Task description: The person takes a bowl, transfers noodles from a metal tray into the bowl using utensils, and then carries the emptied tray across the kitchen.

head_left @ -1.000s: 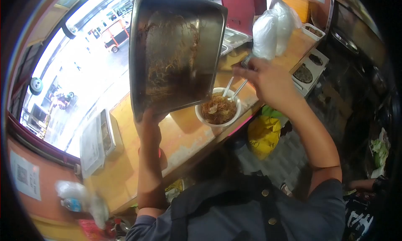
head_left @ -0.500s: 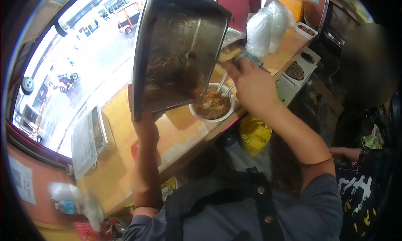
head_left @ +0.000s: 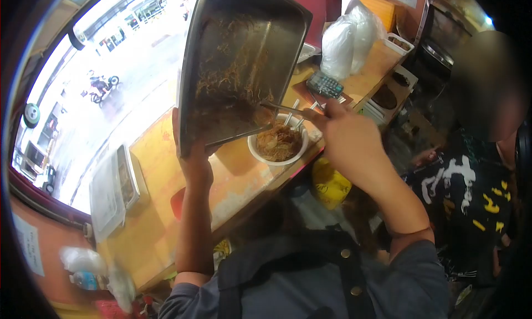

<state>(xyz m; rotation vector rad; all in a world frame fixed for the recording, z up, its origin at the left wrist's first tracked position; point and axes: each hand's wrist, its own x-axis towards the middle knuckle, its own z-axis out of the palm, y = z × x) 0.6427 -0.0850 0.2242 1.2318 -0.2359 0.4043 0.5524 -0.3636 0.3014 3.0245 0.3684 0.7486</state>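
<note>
My left hand (head_left: 195,161) grips the lower edge of a deep metal food pan (head_left: 244,64), tipped on its side with its inside facing me. Noodle scraps and brown sauce cling to its walls. My right hand (head_left: 352,136) is closed round a slim metal utensil (head_left: 285,108), whose far end reaches into the pan near its lower corner; its exact kind is hard to make out. Just under that corner stands a white bowl (head_left: 254,151) heaped with brown noodles (head_left: 280,144). Pale utensil handles (head_left: 292,111) stick up from the bowl's back.
On the wooden counter (head_left: 160,180) are a calculator (head_left: 325,84), clear plastic bags (head_left: 346,44) and a lidded plastic container (head_left: 119,186). A yellow bag (head_left: 330,183) hangs below the counter edge. Another person (head_left: 465,191) in a dark printed shirt is at my right.
My right hand has lowered slightly, bringing the utensil into the pan over the bowl. The calculator is now uncovered. The other person has moved further into view.
</note>
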